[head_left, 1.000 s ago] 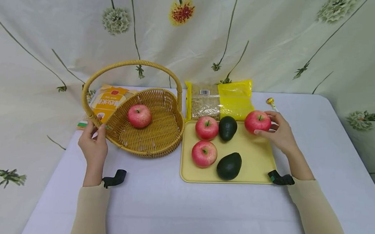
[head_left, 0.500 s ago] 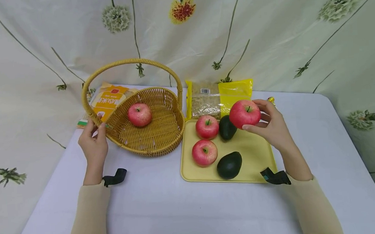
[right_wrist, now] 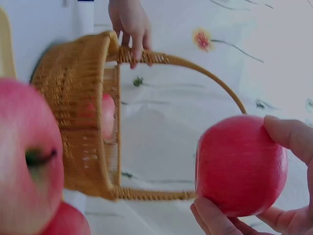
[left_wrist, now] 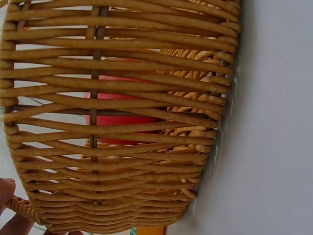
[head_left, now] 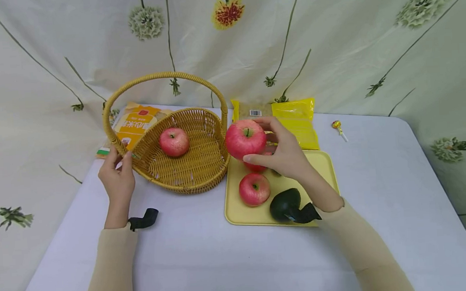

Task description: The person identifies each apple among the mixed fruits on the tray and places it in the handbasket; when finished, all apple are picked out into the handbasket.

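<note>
White table (head_left: 394,166): our left hand (head_left: 116,175) grips the basket (head_left: 198,165), our right hand (head_left: 284,153) an apple (head_left: 244,140); likely loading, so clear the rim (head_left: 181,189).

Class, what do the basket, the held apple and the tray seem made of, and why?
Basket: woven strands, natural or plastic, slightly glossy; gaps show between them.
Held apple: smooth, faintly shiny, streaked red; real fruit or imitation, unclear.
Tray: probably plastic, smooth and evenly pale yellow, with rounded corners.
</note>
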Demonstrator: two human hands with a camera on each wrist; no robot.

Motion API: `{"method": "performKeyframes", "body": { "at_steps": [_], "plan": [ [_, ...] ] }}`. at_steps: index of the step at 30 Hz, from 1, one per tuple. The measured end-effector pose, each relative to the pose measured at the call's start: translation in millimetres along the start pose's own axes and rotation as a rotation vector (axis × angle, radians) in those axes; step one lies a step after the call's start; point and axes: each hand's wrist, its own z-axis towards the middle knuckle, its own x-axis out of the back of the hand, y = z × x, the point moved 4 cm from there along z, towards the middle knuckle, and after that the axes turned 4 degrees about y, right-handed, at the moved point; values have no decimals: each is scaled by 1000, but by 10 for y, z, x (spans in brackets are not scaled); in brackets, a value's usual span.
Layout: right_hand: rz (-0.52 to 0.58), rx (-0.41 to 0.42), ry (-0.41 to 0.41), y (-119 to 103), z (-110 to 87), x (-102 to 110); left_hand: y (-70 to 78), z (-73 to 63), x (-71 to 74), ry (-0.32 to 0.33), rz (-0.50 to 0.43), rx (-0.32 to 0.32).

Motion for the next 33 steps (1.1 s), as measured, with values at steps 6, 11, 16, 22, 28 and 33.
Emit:
{"method": "performKeyframes", "body": {
  "at_steps": [6,11,16,22,28,33],
  "plan": [
    [-17,-34,-24,-5,167,-397,18,4,8,-24,8,5],
    [-70,-68,-13,13,326,-678,21,6,8,-41,9,5],
    [-139,-44,12,28,510,-888,16,7,12,-40,10,-7],
    [-166,-91,28,75,679,-1067,7,5,5,-47,5,13],
    [-194,-130,68,157,784,-1208,1,6,4,-47,6,32],
    [-218,-133,89,259,847,-1306,24,1,10,-37,16,7]
  ]
}}
